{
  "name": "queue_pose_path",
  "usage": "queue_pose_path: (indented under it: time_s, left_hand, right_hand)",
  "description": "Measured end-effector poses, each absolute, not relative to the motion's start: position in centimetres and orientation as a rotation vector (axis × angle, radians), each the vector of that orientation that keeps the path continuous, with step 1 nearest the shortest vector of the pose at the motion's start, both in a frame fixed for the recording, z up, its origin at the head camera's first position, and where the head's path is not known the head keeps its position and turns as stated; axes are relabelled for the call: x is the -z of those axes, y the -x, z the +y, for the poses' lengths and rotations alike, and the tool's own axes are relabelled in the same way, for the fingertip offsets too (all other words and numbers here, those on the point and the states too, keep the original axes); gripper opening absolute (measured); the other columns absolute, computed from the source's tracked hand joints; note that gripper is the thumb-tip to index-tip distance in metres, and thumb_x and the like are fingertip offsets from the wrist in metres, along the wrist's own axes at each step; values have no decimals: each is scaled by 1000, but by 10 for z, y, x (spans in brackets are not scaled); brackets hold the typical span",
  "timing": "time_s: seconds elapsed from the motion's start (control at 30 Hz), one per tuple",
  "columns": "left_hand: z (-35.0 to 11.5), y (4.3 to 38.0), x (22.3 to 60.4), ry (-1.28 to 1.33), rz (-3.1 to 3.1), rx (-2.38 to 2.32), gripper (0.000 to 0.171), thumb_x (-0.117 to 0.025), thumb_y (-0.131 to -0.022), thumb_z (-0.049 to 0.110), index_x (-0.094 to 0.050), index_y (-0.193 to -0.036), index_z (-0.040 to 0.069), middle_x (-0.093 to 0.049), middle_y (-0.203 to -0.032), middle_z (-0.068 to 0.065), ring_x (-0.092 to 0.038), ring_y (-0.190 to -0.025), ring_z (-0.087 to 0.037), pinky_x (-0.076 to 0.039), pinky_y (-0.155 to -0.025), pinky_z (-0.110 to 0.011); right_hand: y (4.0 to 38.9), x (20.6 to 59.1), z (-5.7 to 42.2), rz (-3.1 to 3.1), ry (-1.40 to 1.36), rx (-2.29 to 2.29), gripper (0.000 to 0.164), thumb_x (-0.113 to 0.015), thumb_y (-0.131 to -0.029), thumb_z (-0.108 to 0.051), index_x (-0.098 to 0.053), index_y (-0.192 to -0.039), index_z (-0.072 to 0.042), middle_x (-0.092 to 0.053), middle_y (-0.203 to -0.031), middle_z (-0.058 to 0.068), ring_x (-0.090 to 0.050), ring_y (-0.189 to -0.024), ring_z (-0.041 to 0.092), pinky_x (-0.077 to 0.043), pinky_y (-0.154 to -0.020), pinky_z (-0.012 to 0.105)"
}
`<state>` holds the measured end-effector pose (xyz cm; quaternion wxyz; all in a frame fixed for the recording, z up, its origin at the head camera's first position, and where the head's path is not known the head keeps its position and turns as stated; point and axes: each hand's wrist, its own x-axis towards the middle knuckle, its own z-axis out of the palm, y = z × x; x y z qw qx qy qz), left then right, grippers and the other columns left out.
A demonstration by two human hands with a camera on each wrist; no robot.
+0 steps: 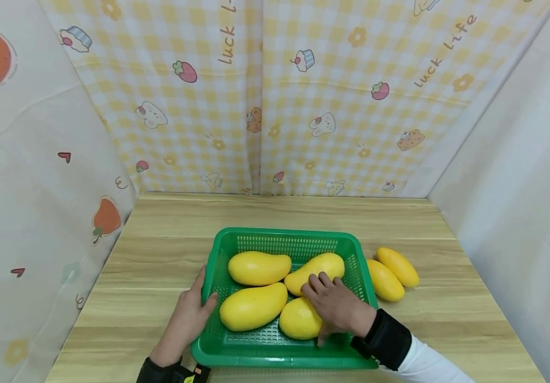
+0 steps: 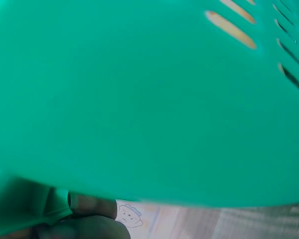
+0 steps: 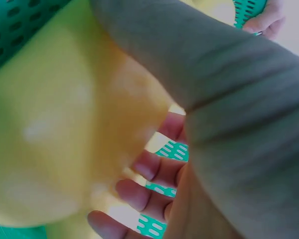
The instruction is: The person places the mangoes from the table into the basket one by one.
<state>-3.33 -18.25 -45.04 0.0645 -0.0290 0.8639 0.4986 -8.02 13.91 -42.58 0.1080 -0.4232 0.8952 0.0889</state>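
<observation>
A green plastic basket (image 1: 275, 361) with slotted walls stands on the wooden table and holds several yellow mangoes. My left hand (image 1: 190, 315) grips the basket's left rim, thumb inside and fingers on the outer wall. Over the lower right of the basket, my right hand (image 1: 336, 306) holds a mango (image 1: 299, 319), the thumb on its near side and the fingers along its far side. That mango (image 3: 60, 139) fills much of the right wrist view, its right end covered by the hand in the head view. Another mango (image 1: 320, 268) lies just beyond the right fingertips.
Inside the basket's left half lie two more mangoes, one behind (image 1: 259, 267) and one in front (image 1: 253, 307). Two smaller yellow mangoes (image 1: 386, 281) rest on the table (image 1: 466, 319) against the basket's right side. Patterned cloth (image 1: 303, 96) hangs behind, with pale sheets at both sides.
</observation>
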Motion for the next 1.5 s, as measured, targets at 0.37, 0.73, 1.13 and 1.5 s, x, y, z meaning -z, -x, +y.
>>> queue_pose_path:
  time_s: [0.37, 0.73, 1.13, 1.5]
  left_hand:
    - [-181, 32, 448, 85, 2609, -1518, 68, -55, -95, 3, -16, -149, -7, -59, -111, -33, -64, -65, -16, -52, -51, -25]
    - [-182, 32, 449, 89, 2620, -1514, 68, -55, -95, 4, -17, -150, -6, -60, -110, -32, -63, -63, -15, -51, -50, -24]
    - [-182, 33, 450, 109, 2588, -1532, 68, -55, -95, 4, -16, -150, -4, -60, -110, -32, -64, -62, -15, -52, -49, -25]
    - [-182, 34, 447, 81, 2625, -1494, 68, -56, -95, 4, -16, -149, -7, -60, -111, -32, -63, -69, -16, -52, -56, -25]
  right_hand:
    - [78, 414, 142, 2620, 1214, -142, 85, -80, -55, -65, -40, -112, -17, -26, -97, 0, -28, -87, 18, -28, -66, 30]
    - [82, 377, 168, 2735, 1100, 111, 75, -61, -77, -66, -48, -128, -12, -36, -107, 1, -34, -95, 17, -38, -72, 31]
    - [93, 355, 193, 2964, 1208, 207, 42, -61, -91, -43, -59, -114, -8, -46, -103, 4, -44, -82, 15, -44, -65, 26]
    - [100, 339, 227, 3149, 880, 360, 27, -63, -93, -19, -56, -114, -2, -49, -101, 12, -50, -79, 21, -48, -59, 30]
